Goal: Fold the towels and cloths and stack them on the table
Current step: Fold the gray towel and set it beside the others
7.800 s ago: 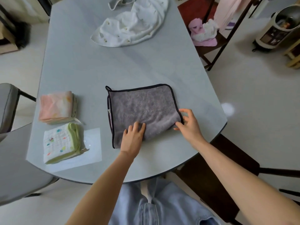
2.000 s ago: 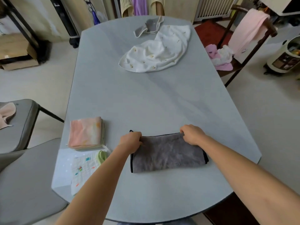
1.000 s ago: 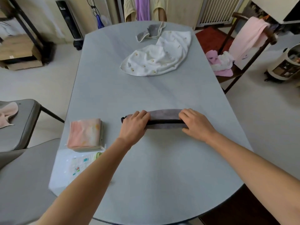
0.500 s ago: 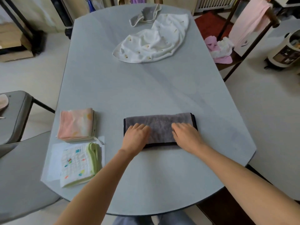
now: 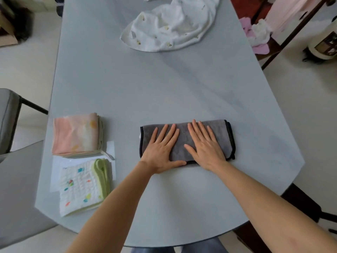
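Hands press flat on a dark grey plush towel with black trim (image 5: 184, 138), folded into a long narrow band near the front edge of the pale grey oval table (image 5: 164, 88). Left hand (image 5: 161, 149) and right hand (image 5: 205, 146) lie palm down with fingers spread, gripping nothing, smoothing the fold. Well to the left sit a folded peach cloth (image 5: 76, 134) and, just in front of it, a folded white cloth with green edging (image 5: 83, 185). A crumpled white printed cloth (image 5: 171, 26) waits unfolded at the far end. Judged from this, the grey towel needs one more fold end to end, then a move to the stacks.
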